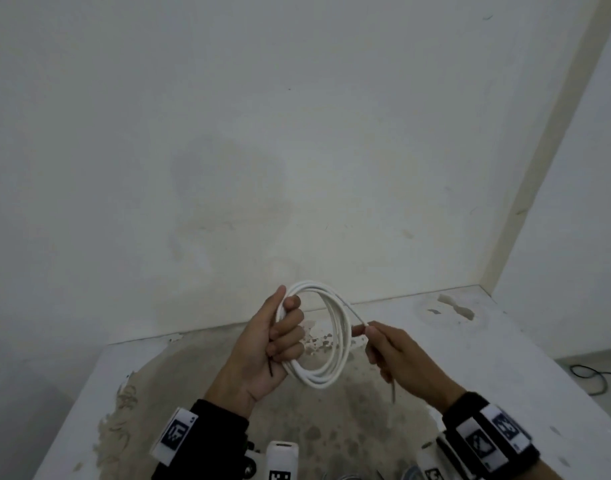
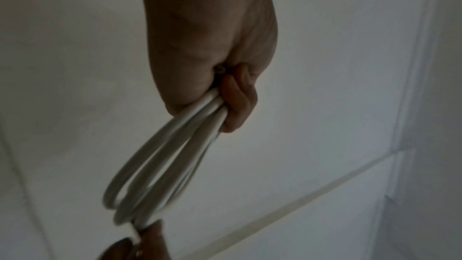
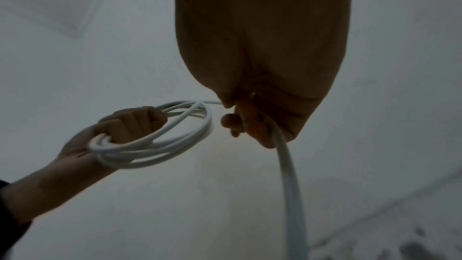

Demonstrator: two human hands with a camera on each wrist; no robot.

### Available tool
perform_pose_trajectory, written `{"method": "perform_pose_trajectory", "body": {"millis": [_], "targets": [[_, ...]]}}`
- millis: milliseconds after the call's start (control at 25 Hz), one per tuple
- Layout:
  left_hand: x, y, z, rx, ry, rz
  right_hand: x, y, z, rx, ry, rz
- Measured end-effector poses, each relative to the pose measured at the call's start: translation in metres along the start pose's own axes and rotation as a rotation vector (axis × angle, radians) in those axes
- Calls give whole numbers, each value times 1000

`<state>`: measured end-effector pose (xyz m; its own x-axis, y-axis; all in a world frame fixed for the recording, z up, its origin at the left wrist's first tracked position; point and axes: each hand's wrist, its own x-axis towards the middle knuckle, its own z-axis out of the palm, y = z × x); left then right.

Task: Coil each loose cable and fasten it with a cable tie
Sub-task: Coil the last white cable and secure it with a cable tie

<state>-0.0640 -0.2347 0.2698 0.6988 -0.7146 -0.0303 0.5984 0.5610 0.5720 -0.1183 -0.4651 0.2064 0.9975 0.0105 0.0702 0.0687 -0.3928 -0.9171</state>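
A white cable (image 1: 335, 341) is wound into several loops that I hold up above the table. My left hand (image 1: 273, 344) grips one side of the coil (image 2: 160, 165), fingers curled round the strands; a thin dark strip (image 1: 271, 367) also sticks out of its palm. My right hand (image 1: 383, 344) holds the cable's loose tail (image 3: 287, 165) just right of the coil (image 3: 160, 137), thumb and fingers closed on it. The tail's end (image 1: 393, 393) hangs below that hand.
A stained white table (image 1: 505, 358) stands against a white wall, its far edge just beyond the hands. White tagged devices (image 1: 281, 460) lie at the near edge. A black cable (image 1: 591, 375) lies on the floor at the right.
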Motion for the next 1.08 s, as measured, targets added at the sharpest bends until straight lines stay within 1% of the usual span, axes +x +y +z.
{"method": "perform_pose_trajectory", "body": {"millis": [40,120,160,200,240,320,360,480,520,560,600,640,680,720,800,920,1000,1080], "targets": [[1,0,0,-24,49,61,-6,5,10,66,-12,101],[2,1,1,-27,154,172,-19,13,31,138,-99,276],[3,0,1,-10,196,216,-26,14,40,138,-157,314],[4,1,2,11,232,249,-31,14,48,103,-195,299],[5,2,1,32,265,269,-37,13,54,24,-204,228],[6,3,-2,56,317,292,-43,3,57,-177,-190,17],[6,3,-5,54,333,296,-44,-2,56,-234,-202,-62],[4,3,-9,36,347,285,-45,-15,46,-342,-333,-206],[3,2,-10,32,348,278,-47,-16,46,-415,-341,-269],[2,2,-9,28,348,267,-47,-19,45,-502,-292,-353],[2,1,-8,23,348,251,-47,-21,45,-565,-213,-446],[2,-1,-7,22,354,234,-47,-23,45,-578,-140,-507],[2,-3,-4,33,368,219,-45,-27,46,-527,-86,-534],[2,-7,-2,61,393,211,-43,-30,48,-423,-41,-539],[2,-21,7,143,469,212,-40,-37,52,-166,46,-516],[3,-43,23,190,551,211,-38,-47,63,116,149,-380],[2,-50,32,187,587,253,-38,-50,69,208,194,-321],[2,-52,37,193,621,312,-38,-53,74,259,248,-297]]}}
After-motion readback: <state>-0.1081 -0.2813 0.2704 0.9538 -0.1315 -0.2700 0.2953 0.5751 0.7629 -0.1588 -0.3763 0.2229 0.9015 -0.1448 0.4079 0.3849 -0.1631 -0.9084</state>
